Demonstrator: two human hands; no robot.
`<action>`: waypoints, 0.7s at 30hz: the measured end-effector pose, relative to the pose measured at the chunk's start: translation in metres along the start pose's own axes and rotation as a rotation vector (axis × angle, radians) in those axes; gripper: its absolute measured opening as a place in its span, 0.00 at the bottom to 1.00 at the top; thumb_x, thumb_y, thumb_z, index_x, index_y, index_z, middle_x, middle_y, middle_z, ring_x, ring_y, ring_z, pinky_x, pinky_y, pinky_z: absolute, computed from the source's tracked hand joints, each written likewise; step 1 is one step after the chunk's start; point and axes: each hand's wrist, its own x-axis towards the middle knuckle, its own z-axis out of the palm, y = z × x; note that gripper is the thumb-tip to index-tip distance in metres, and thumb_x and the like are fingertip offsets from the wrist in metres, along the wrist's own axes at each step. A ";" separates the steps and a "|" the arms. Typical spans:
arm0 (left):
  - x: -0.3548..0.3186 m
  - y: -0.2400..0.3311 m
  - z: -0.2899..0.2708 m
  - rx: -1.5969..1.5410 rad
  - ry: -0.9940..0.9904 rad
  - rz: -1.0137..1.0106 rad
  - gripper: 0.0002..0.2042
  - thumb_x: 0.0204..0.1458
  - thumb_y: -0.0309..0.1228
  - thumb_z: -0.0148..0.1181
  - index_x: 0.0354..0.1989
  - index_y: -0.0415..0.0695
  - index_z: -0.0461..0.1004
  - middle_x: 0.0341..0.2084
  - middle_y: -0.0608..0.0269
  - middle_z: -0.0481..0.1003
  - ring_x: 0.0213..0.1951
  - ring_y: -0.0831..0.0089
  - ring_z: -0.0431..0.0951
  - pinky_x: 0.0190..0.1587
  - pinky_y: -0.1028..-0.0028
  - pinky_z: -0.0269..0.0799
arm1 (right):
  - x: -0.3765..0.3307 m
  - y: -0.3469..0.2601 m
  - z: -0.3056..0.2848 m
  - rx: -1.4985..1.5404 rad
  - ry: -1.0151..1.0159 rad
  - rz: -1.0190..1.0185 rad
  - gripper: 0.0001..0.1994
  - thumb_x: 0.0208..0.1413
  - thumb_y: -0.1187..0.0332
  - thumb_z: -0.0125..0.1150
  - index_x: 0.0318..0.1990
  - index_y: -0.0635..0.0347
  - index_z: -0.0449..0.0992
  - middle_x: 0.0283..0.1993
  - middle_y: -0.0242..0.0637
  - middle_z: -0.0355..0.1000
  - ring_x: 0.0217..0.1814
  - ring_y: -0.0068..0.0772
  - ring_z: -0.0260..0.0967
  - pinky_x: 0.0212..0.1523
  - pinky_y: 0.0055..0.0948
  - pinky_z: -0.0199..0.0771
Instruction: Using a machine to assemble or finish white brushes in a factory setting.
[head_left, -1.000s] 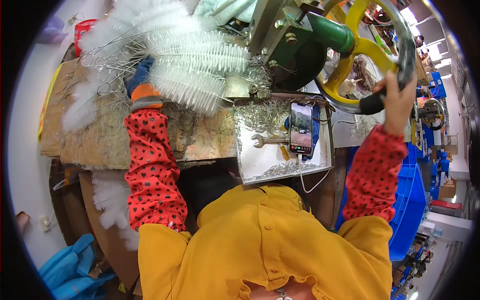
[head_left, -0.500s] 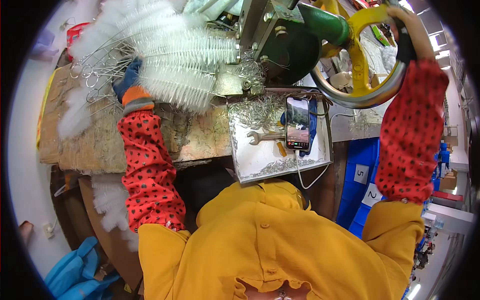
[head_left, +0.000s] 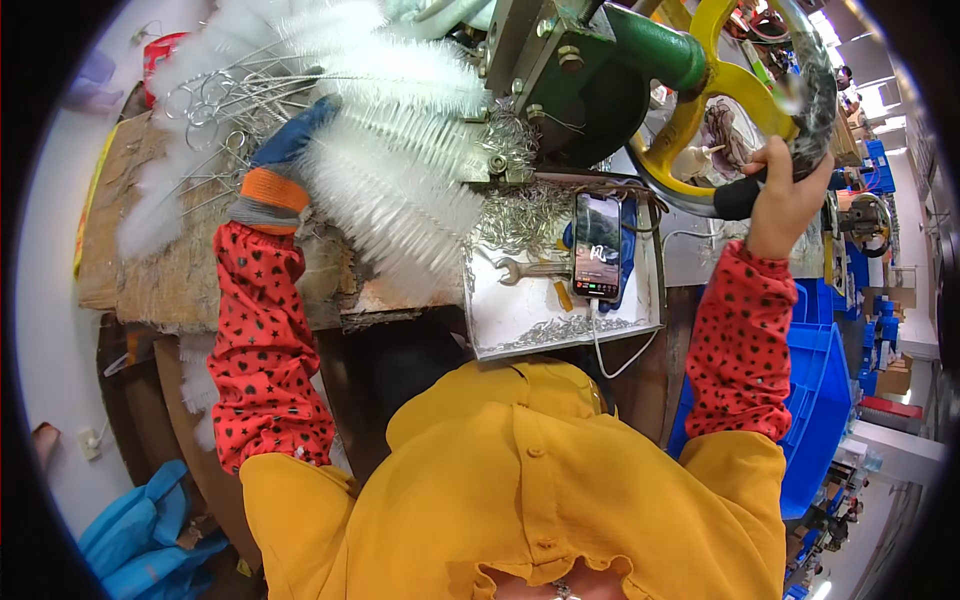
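My left hand [head_left: 285, 150], in a blue work glove with an orange and grey cuff, is closed among white bristle brushes on the bench. Its fingers are partly hidden by bristles, and a fluffy white brush [head_left: 390, 205] sticks out from it to the right. Looped wire handles of several more brushes [head_left: 205, 105] lie beyond it. My bare right hand [head_left: 785, 205] grips the black-wrapped rim of a yellow-spoked handwheel [head_left: 745, 95] at its near right side. The wheel belongs to a green press [head_left: 655, 48] standing between my hands.
In front of me sits a white tray [head_left: 505, 318] with small metal pieces [head_left: 515, 222], a wrench [head_left: 535, 271] and a propped phone [head_left: 597, 245] on a white cable. The wooden bench [head_left: 150, 250] has a rough edge. Blue crates [head_left: 815, 400] stand at right; blue cloth [head_left: 150, 530] lies lower left.
My right hand has come down and toward me with the wheel's rim, and the spokes have turned. My left hand has shifted slightly right and away; the brush beside it now reaches nearer the tray.
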 end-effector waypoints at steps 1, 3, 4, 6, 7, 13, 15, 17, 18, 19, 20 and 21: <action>0.002 -0.007 0.001 0.018 0.189 0.158 0.16 0.48 0.36 0.57 0.42 0.37 0.71 0.32 0.64 0.74 0.32 0.77 0.73 0.37 0.78 0.68 | 0.006 -0.011 0.001 -0.046 -0.019 0.032 0.13 0.49 0.73 0.54 0.41 0.66 0.60 0.22 0.36 0.66 0.18 0.23 0.63 0.21 0.20 0.66; 0.011 -0.017 0.002 0.167 0.400 0.086 0.17 0.46 0.36 0.60 0.40 0.37 0.72 0.33 0.63 0.74 0.32 0.77 0.73 0.37 0.79 0.68 | 0.014 -0.028 0.004 -0.105 -0.075 0.043 0.11 0.50 0.70 0.53 0.38 0.65 0.62 0.22 0.35 0.65 0.18 0.22 0.63 0.20 0.20 0.66; 0.015 -0.021 0.002 0.230 0.513 0.057 0.17 0.44 0.36 0.61 0.40 0.37 0.73 0.33 0.63 0.74 0.32 0.77 0.73 0.37 0.79 0.68 | 0.018 -0.034 0.005 -0.111 -0.098 0.050 0.11 0.49 0.70 0.54 0.38 0.66 0.62 0.21 0.35 0.65 0.17 0.22 0.63 0.20 0.20 0.66; 0.026 -0.036 0.002 0.205 0.655 0.259 0.17 0.42 0.36 0.63 0.38 0.38 0.74 0.33 0.63 0.74 0.30 0.75 0.73 0.35 0.78 0.68 | 0.028 -0.040 0.003 -0.123 -0.132 0.082 0.11 0.48 0.71 0.54 0.36 0.66 0.62 0.21 0.34 0.66 0.17 0.22 0.64 0.19 0.20 0.66; 0.031 -0.042 0.001 0.204 0.697 0.250 0.17 0.44 0.37 0.61 0.39 0.39 0.74 0.33 0.64 0.74 0.31 0.75 0.73 0.35 0.78 0.69 | 0.035 -0.040 0.001 -0.201 -0.147 0.066 0.10 0.48 0.69 0.54 0.34 0.65 0.63 0.20 0.34 0.66 0.16 0.23 0.64 0.19 0.21 0.66; 0.046 -0.055 -0.020 0.277 0.741 0.271 0.18 0.44 0.41 0.61 0.41 0.42 0.74 0.34 0.66 0.74 0.31 0.76 0.72 0.34 0.77 0.69 | 0.113 -0.034 -0.009 -0.417 -0.431 0.116 0.10 0.50 0.63 0.51 0.33 0.61 0.67 0.18 0.31 0.64 0.15 0.20 0.61 0.17 0.18 0.62; 0.047 -0.057 -0.023 0.216 0.842 0.120 0.18 0.44 0.41 0.61 0.40 0.42 0.74 0.34 0.66 0.74 0.30 0.77 0.71 0.33 0.77 0.69 | 0.145 -0.026 -0.004 -0.429 -0.515 0.165 0.11 0.48 0.62 0.51 0.33 0.61 0.67 0.17 0.30 0.64 0.13 0.19 0.59 0.15 0.17 0.61; 0.048 -0.060 -0.020 0.256 0.872 0.103 0.18 0.44 0.42 0.61 0.38 0.40 0.75 0.32 0.66 0.74 0.28 0.78 0.71 0.30 0.77 0.69 | 0.174 -0.018 0.004 -0.420 -0.582 0.237 0.11 0.47 0.62 0.51 0.32 0.61 0.68 0.15 0.30 0.63 0.10 0.18 0.57 0.13 0.17 0.59; 0.048 -0.061 -0.018 0.241 0.862 0.171 0.18 0.44 0.42 0.62 0.37 0.40 0.75 0.31 0.66 0.74 0.28 0.78 0.71 0.31 0.77 0.69 | 0.186 -0.015 0.008 -0.444 -0.609 0.220 0.12 0.47 0.61 0.51 0.32 0.61 0.68 0.15 0.30 0.63 0.10 0.18 0.57 0.12 0.17 0.58; 0.046 -0.063 -0.014 0.218 0.864 0.189 0.18 0.43 0.41 0.62 0.37 0.40 0.75 0.31 0.66 0.74 0.28 0.78 0.71 0.31 0.77 0.69 | 0.195 -0.014 0.013 -0.467 -0.637 0.203 0.12 0.46 0.61 0.51 0.32 0.61 0.68 0.14 0.30 0.63 0.09 0.18 0.56 0.11 0.17 0.58; 0.044 -0.063 -0.011 0.218 0.819 0.239 0.18 0.43 0.41 0.62 0.36 0.40 0.75 0.31 0.66 0.74 0.28 0.78 0.71 0.31 0.77 0.69 | 0.204 -0.013 0.017 -0.490 -0.666 0.184 0.12 0.45 0.61 0.51 0.32 0.61 0.68 0.13 0.29 0.62 0.08 0.18 0.56 0.10 0.17 0.57; 0.042 -0.063 -0.008 0.186 0.739 0.324 0.18 0.42 0.41 0.63 0.37 0.40 0.75 0.31 0.65 0.74 0.28 0.77 0.71 0.32 0.77 0.69 | 0.210 -0.013 0.021 -0.498 -0.678 0.189 0.12 0.45 0.62 0.50 0.31 0.61 0.69 0.12 0.30 0.62 0.08 0.18 0.56 0.09 0.17 0.57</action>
